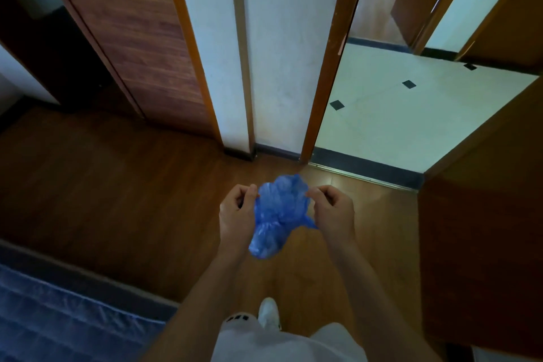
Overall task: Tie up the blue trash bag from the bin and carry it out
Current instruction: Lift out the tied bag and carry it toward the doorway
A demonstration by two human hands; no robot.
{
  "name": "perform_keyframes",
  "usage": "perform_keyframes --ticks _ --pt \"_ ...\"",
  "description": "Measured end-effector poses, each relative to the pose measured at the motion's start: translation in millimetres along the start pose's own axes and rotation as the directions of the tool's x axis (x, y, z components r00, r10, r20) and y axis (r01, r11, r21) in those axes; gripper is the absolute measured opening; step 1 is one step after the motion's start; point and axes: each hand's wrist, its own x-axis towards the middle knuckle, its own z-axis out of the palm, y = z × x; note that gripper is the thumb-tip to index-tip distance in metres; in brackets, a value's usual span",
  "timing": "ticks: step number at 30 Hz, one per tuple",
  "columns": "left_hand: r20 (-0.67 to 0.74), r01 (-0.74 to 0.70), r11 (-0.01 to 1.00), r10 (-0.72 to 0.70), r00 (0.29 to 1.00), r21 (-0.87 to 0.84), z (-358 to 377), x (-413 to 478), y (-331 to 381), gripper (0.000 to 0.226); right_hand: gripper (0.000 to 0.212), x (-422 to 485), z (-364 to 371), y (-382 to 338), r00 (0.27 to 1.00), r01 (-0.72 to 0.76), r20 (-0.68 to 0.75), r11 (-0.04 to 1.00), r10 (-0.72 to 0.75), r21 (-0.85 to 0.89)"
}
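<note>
A small blue trash bag (pixel 276 214) hangs in the air in front of me, above the wooden floor. Its top is bunched and spread between my two hands, and its filled bottom sags below them. My left hand (pixel 237 214) pinches the bag's left edge with closed fingers. My right hand (pixel 332 211) pinches the right edge the same way. No bin is in view.
An open doorway (pixel 382 114) ahead on the right leads onto a white tiled floor. A brown door (pixel 482 244) stands at the right. A wooden wardrobe (pixel 141 47) is at the left, and a blue bed edge (pixel 58 320) lies at the lower left. My white shoe (pixel 269 313) is below.
</note>
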Motion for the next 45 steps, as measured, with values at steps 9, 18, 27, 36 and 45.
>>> perform_keyframes --ticks 9,18,27,36,45 --pt "-0.047 0.045 0.999 -0.046 0.998 -0.013 35.3 107.5 18.3 0.026 0.018 113.0 20.4 -19.0 0.999 -0.021 -0.047 1.0 0.022 0.017" --pt "-0.116 0.159 0.986 -0.151 0.982 0.058 85.3 218.0 29.6 0.028 0.021 247.5 45.4 -26.3 0.992 -0.08 0.093 0.997 0.08 -0.005" --pt "-0.226 0.172 0.983 -0.154 0.962 0.063 137.0 328.4 60.7 0.021 0.023 383.5 75.8 -55.9 0.978 -0.109 0.182 0.994 0.104 0.018" --pt "-0.258 0.213 0.977 -0.205 0.944 0.005 158.1 410.1 64.8 0.014 0.013 451.3 95.8 -61.2 0.998 -0.029 0.062 0.999 0.028 0.016" --pt "-0.116 0.148 0.988 -0.142 0.983 0.046 165.6 459.5 28.3 0.012 0.012 488.9 119.9 -27.1 1.0 0.02 -0.021 0.997 -0.022 -0.071"
